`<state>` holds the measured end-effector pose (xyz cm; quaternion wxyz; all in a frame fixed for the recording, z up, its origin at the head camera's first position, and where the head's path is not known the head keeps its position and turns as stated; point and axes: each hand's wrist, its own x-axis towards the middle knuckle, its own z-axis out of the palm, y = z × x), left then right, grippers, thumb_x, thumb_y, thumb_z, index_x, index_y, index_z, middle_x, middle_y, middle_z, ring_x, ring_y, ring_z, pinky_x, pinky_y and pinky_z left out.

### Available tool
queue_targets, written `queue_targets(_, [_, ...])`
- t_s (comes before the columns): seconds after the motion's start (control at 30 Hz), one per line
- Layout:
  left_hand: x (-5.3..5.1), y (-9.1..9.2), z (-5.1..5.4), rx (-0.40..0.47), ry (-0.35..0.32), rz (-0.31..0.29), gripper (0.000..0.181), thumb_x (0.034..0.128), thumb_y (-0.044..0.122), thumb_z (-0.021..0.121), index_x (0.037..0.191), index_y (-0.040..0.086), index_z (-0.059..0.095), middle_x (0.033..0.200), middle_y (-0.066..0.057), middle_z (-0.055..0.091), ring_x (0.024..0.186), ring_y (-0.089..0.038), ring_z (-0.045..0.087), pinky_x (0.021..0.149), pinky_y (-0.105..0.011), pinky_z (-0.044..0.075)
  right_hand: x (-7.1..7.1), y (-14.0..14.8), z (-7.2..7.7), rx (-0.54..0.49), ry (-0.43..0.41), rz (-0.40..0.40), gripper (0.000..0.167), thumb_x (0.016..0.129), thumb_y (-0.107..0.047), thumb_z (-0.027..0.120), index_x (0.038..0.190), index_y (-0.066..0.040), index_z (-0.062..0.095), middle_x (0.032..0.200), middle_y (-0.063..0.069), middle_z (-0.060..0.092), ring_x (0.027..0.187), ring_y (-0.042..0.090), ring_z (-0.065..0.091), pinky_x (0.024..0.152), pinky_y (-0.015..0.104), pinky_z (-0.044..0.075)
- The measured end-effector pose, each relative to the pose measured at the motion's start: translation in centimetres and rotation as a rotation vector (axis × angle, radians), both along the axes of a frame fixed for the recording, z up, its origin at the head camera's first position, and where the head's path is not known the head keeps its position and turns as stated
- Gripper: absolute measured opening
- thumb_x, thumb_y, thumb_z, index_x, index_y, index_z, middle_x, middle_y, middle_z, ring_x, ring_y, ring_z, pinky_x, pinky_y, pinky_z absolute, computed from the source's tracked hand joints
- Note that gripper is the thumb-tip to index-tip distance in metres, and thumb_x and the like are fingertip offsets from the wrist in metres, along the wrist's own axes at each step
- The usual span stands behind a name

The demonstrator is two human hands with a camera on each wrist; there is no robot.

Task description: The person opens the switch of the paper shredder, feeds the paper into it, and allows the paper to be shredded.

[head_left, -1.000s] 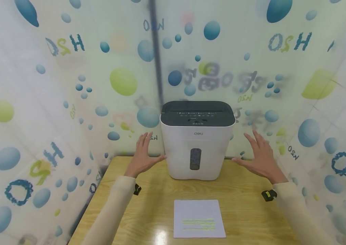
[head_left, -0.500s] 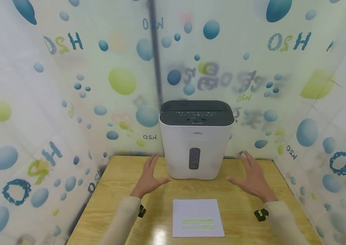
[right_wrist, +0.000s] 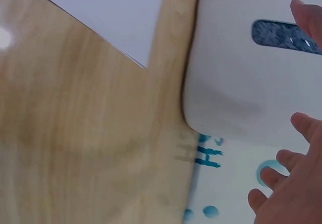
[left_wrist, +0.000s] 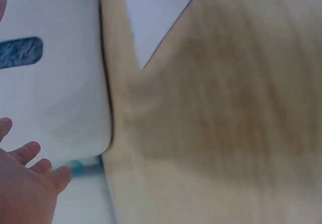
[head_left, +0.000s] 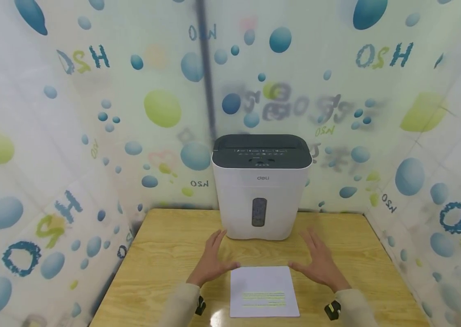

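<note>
A white paper shredder [head_left: 238, 200] with a dark top and a small dark window stands at the back of the table. In front of it lies a sheet of white paper [head_left: 261, 281] with yellow-green highlighted lines. My left hand [head_left: 211, 262] is held above the table by the paper's far left corner, fingers spread and thumb pointing inward. On the other side my right hand [head_left: 319, 263] mirrors it near the far right corner. Neither hand holds anything. Both wrist views show the paper corner and the shredder [left_wrist: 60, 98] apart from the fingers [right_wrist: 304, 126].
The wooden table [head_left: 165, 254] backs onto a pale curtain [head_left: 132, 104] printed with blue and green dots and letters. Curtain also closes in the left and right sides. A dark strap device [head_left: 332, 310] sits at each wrist.
Both hands have come back from beside the shredder, lower and closer together, to the paper's far corners. The shredder and paper have stayed in place.
</note>
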<state>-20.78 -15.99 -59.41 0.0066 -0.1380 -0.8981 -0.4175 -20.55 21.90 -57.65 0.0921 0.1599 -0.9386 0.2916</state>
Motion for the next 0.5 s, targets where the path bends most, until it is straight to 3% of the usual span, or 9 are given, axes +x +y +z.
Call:
queue_targets(0.17, [0.9, 0.9, -2.2, -0.052, -0.018, -0.036, 0.117, 0.0731, 0.064, 0.085, 0.164, 0.024, 0.022, 0.169, -0.019, 0.017, 0.155, -0.045, 0.018, 0.112, -0.067, 0.039, 1.0, -1.3, -2.2, -0.017, -0.033, 0.020, 0.105, 0.078, -0.061, 0.082, 0.157, -0.008, 0.036, 0.166, 0.025, 0.025, 0.148, 0.054, 0.030, 0.106, 0.080, 0.029])
queue_targets(0.3, [1.5, 1.7, -3.3, -0.060, -0.028, -0.070, 0.117, 0.0710, 0.060, 0.088, 0.162, 0.017, 0.028, 0.167, -0.020, 0.022, 0.154, -0.046, 0.021, 0.113, -0.067, 0.038, 1.7, -2.1, -3.6, -0.012, -0.102, 0.032, 0.105, 0.077, -0.064, 0.081, 0.157, -0.011, 0.038, 0.166, 0.023, 0.026, 0.147, 0.053, 0.031, 0.105, 0.081, 0.031])
queue_targets(0.5, [2.3, 2.6, -5.1, -0.091, -0.008, -0.113, 0.117, 0.0682, 0.057, 0.091, 0.159, 0.009, 0.034, 0.164, -0.021, 0.030, 0.152, -0.045, 0.026, 0.113, -0.067, 0.038, 2.2, -3.0, -5.2, 0.004, -0.145, 0.096, 0.100, 0.077, -0.056, 0.085, 0.154, -0.007, 0.043, 0.164, 0.028, 0.030, 0.146, 0.055, 0.034, 0.104, 0.080, 0.034])
